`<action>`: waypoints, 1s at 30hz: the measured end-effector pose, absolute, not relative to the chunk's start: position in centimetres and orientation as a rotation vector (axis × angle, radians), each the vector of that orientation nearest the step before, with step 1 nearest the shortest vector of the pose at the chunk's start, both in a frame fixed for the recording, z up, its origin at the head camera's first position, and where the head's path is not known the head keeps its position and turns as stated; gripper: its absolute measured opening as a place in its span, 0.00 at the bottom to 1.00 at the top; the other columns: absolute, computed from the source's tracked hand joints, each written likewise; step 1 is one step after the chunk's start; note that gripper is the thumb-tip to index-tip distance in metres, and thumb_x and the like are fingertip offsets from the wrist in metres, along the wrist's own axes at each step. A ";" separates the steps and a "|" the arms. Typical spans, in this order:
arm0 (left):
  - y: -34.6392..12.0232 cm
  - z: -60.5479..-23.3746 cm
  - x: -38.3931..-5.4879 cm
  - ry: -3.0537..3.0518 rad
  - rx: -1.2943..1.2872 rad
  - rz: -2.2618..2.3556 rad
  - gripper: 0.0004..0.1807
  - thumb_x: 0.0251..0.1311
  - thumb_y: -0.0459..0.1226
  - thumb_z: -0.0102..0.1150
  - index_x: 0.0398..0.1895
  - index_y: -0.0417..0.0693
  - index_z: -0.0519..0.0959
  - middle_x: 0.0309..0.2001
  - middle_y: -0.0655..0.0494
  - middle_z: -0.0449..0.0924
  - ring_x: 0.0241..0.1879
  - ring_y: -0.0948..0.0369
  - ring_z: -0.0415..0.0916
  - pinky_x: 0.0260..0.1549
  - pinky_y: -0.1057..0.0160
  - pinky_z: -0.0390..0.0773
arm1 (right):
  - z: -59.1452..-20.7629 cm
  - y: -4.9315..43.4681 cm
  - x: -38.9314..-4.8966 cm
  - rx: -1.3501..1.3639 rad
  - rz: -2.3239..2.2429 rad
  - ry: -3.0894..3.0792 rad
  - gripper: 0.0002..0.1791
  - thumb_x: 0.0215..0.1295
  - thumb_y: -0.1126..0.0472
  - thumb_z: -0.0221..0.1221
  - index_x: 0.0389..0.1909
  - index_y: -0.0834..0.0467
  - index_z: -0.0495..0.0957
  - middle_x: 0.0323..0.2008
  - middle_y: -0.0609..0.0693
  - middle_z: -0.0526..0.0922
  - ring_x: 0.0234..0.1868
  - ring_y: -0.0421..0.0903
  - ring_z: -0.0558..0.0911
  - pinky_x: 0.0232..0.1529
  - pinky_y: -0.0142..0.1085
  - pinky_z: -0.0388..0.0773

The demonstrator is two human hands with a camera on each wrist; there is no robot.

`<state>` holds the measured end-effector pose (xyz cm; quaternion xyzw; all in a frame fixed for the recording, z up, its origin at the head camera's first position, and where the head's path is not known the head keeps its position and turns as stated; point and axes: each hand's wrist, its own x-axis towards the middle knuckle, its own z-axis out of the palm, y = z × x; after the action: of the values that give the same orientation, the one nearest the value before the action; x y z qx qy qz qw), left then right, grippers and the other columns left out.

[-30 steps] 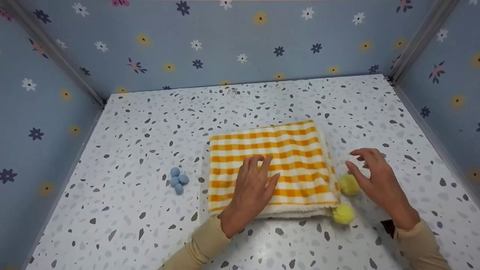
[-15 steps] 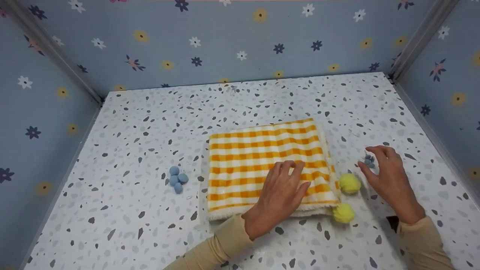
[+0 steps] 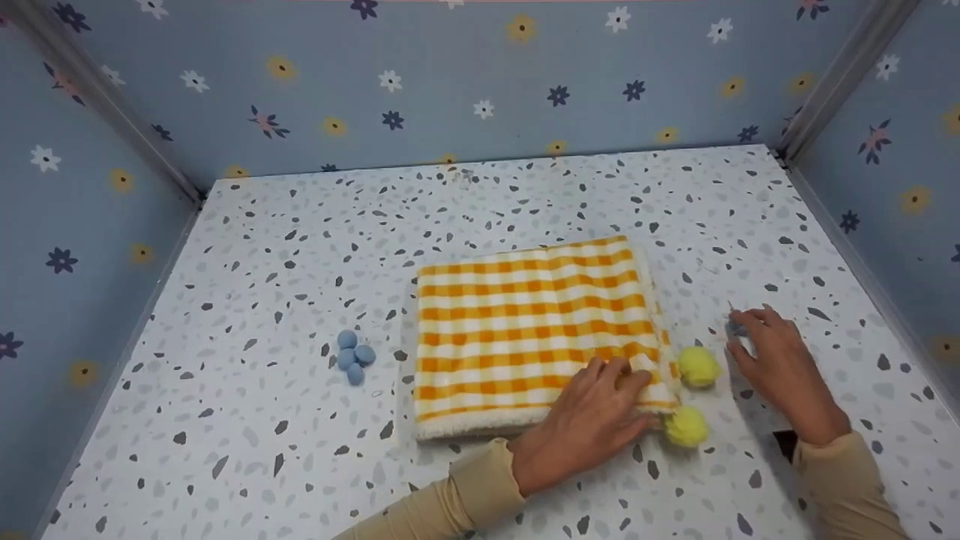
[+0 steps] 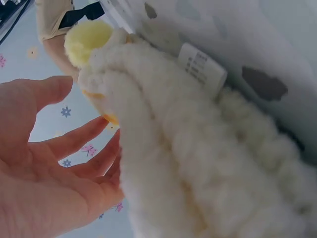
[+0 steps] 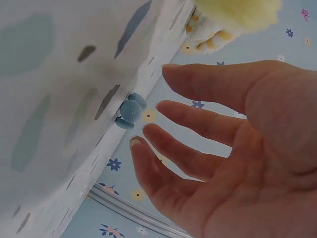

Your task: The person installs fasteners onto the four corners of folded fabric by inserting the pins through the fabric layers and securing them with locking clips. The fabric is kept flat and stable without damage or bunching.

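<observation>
A folded yellow-and-white checked blanket [image 3: 517, 322] with a white fleecy underside lies mid-table. My left hand [image 3: 596, 416] rests at its near right corner, fingertips on the cloth and thumb spread towards a yellow pom-pom [image 3: 686, 427]. A second yellow pom-pom [image 3: 698, 367] lies just behind that one. To the right, my right hand [image 3: 784, 367] hovers beside a small cluster of blue balls [image 3: 736, 326], partly hidden by the fingers. In the right wrist view, thumb and fingers stand apart from the blue cluster [image 5: 131, 110]. In the left wrist view, the fleece [image 4: 168, 134] fills the middle.
Another cluster of blue balls [image 3: 351, 356] lies left of the blanket. A white label [image 4: 202, 67] sticks out from the fleece. Blue flowered panels [image 3: 480, 75] wall in the speckled table [image 3: 247, 300] at the back and both sides.
My left hand has slid right across the blanket to its near right corner. My right hand has shifted slightly right, to beside the blue cluster. The blanket and pom-poms stay put.
</observation>
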<state>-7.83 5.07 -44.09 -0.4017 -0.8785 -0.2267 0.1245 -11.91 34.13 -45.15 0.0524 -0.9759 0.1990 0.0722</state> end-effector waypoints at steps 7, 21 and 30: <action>5.2 -44.7 -7.8 -2.578 -1.192 -0.631 0.25 0.64 0.50 0.70 0.58 0.51 0.76 0.47 0.55 0.74 0.36 0.62 0.66 0.31 0.73 0.63 | -45.1 34.4 -11.7 0.116 0.668 -2.998 0.19 0.69 0.73 0.59 0.59 0.75 0.75 0.54 0.72 0.73 0.56 0.70 0.73 0.55 0.66 0.70; 4.6 -44.8 -8.1 -2.473 -1.272 -0.453 0.15 0.71 0.28 0.52 0.56 0.50 0.76 0.41 0.54 0.73 0.31 0.62 0.61 0.27 0.72 0.58 | -44.9 34.6 -12.1 0.136 0.712 -3.018 0.09 0.66 0.76 0.59 0.45 0.71 0.81 0.40 0.65 0.77 0.41 0.60 0.76 0.44 0.57 0.75; 3.5 -44.5 -8.7 -2.468 -1.400 -0.754 0.18 0.68 0.31 0.65 0.59 0.48 0.74 0.39 0.53 0.71 0.33 0.62 0.60 0.33 0.72 0.61 | -44.5 34.7 -12.3 0.081 0.774 -3.091 0.08 0.66 0.76 0.59 0.44 0.70 0.80 0.41 0.65 0.79 0.42 0.59 0.76 0.44 0.54 0.76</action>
<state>-8.69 3.49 -44.51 -0.4743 -0.8362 -0.2556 0.1025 -12.29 34.71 -44.53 0.0254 -0.9695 0.2427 -0.0228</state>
